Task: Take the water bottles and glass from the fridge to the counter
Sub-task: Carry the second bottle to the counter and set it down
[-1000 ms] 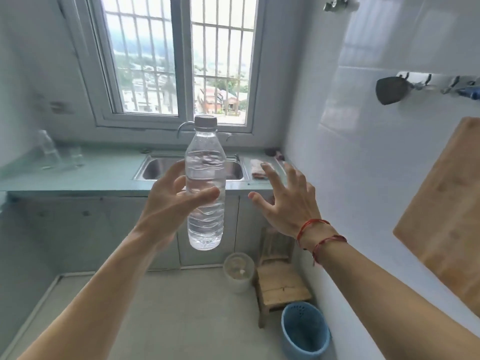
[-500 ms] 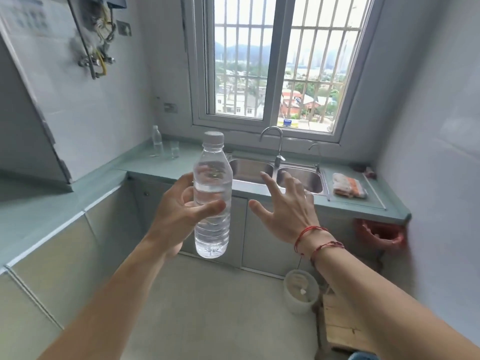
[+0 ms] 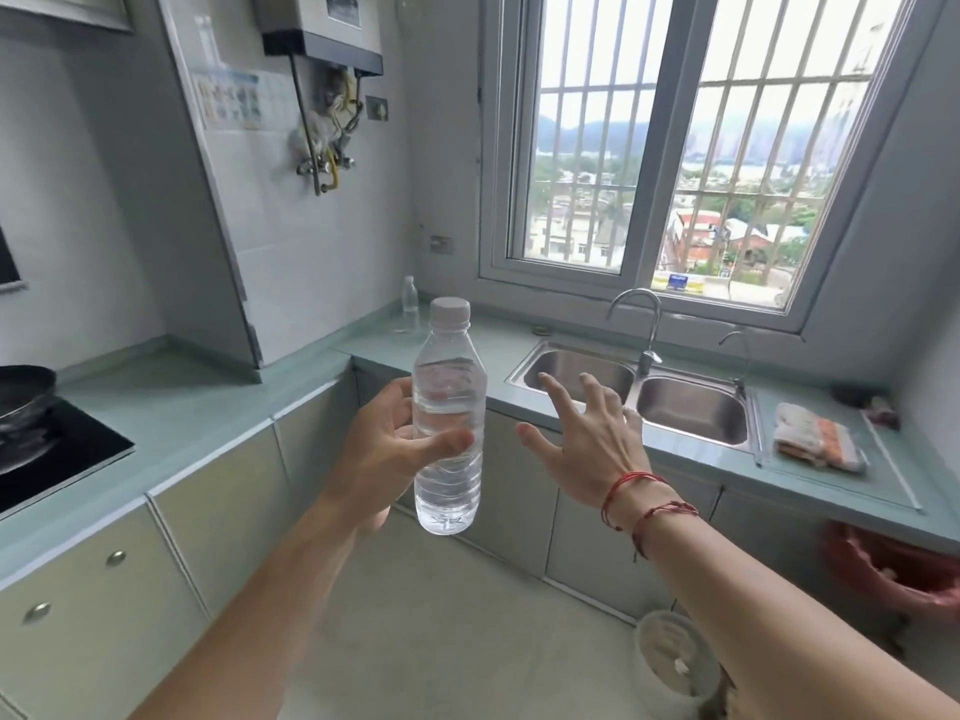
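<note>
My left hand (image 3: pixel 387 449) grips a clear water bottle (image 3: pixel 449 423) with a white cap, held upright in mid-air over the floor. My right hand (image 3: pixel 587 444) hovers just right of it with fingers spread, holding nothing. A second water bottle (image 3: pixel 410 297) stands in the far corner of the pale green counter (image 3: pixel 208 402). The held bottle covers the spot beside it, so I see no glass there.
A double steel sink (image 3: pixel 639 392) with a tap lies under the window. A folded cloth (image 3: pixel 815 439) rests on its drainer. A black hob with a pan (image 3: pixel 26 402) is at left. A white bucket (image 3: pixel 670 662) and red basin (image 3: pixel 893 569) sit low at right.
My view has swung left and moved closer to the counter corner. Both hands keep the same pose, the left still holding the bottle.
</note>
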The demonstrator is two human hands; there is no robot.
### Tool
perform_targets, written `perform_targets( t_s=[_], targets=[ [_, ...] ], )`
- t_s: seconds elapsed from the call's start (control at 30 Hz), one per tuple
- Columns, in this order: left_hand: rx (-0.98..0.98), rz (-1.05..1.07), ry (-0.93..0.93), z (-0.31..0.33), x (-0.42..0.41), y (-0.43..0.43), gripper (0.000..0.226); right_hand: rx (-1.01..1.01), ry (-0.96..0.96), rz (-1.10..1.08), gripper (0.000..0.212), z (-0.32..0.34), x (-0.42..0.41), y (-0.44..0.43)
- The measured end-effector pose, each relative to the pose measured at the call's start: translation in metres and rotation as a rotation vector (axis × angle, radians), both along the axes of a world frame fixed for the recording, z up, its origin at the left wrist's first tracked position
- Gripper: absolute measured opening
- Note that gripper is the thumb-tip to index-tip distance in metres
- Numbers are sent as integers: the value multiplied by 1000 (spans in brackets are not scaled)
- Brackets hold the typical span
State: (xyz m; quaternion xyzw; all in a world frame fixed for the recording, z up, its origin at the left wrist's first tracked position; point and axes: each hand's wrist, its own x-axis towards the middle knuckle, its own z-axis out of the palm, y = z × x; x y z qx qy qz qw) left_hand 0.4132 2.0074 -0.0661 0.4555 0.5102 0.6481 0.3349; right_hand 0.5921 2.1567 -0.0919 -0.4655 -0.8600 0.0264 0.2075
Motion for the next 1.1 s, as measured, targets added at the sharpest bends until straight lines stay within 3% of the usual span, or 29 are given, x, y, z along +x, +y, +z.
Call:
perform_targets(
  t_s=[0.43, 0.9, 1.1],
  targets=[
    [-11, 82, -70, -15, -50, 57, 67, -32, -37, 41, 69, -20, -60, 68],
    [-47, 69, -70, -31, -220, 182, 80, -15, -94, -29, 70, -37, -219, 194],
    [-71, 39, -75, -38, -276, 230, 65, -18, -98, -39, 70, -40, -273, 242]
  ],
)
